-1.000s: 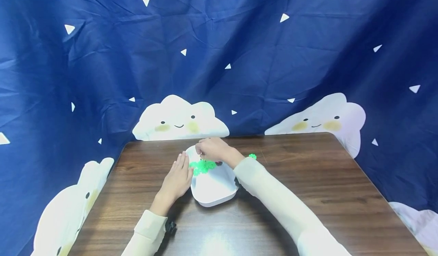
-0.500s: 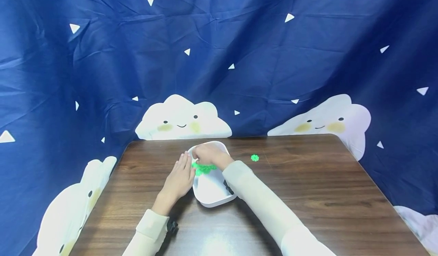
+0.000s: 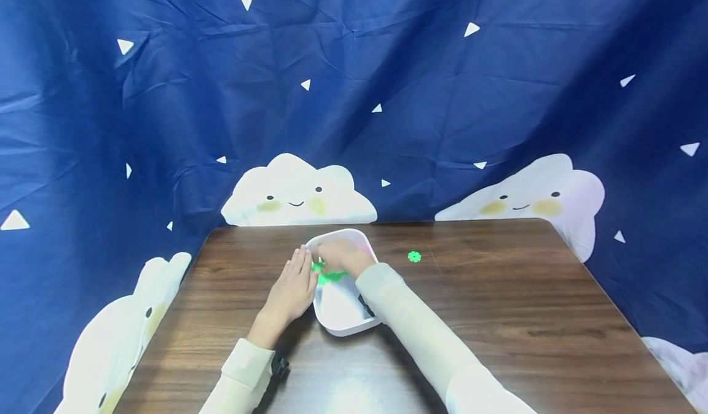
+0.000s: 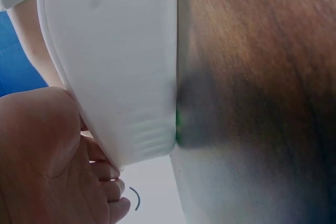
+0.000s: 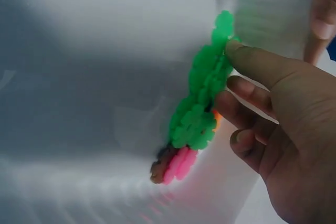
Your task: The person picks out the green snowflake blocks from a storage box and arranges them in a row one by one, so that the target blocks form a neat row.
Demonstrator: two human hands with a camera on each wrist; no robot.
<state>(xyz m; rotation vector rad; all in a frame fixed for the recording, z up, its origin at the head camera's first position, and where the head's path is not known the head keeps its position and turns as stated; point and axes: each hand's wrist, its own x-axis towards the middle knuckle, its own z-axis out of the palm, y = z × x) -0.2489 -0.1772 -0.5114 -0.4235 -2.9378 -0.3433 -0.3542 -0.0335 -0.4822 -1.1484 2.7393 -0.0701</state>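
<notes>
My left hand (image 3: 290, 288) rests along the left rim of a white plastic tray (image 3: 338, 333), fingers straight and together. In the left wrist view, its fingertips lie by the tray's rim. My right hand (image 3: 338, 255) is down inside the far part of the tray. Its thumb and curled index finger pinch at the edge of a green flower-shaped disc (image 5: 223, 27) in a heap; the exact contact is partly hidden. Several green discs (image 5: 193, 127) lie together in that heap. A pink disc (image 5: 181, 164), a brown disc (image 5: 161, 165) and a bit of an orange disc (image 5: 218, 120) show beside them.
One green disc (image 3: 414, 257) lies on the brown wooden table (image 3: 498, 316), right of the tray. A dark wrist device (image 3: 280, 365) sits at the left cuff. Behind the table hangs a blue curtain (image 3: 420, 125) with white clouds.
My right hand has gone lower into the tray and slightly left, onto the heap of discs. The left hand stays on the rim. The whole view has shifted a little.
</notes>
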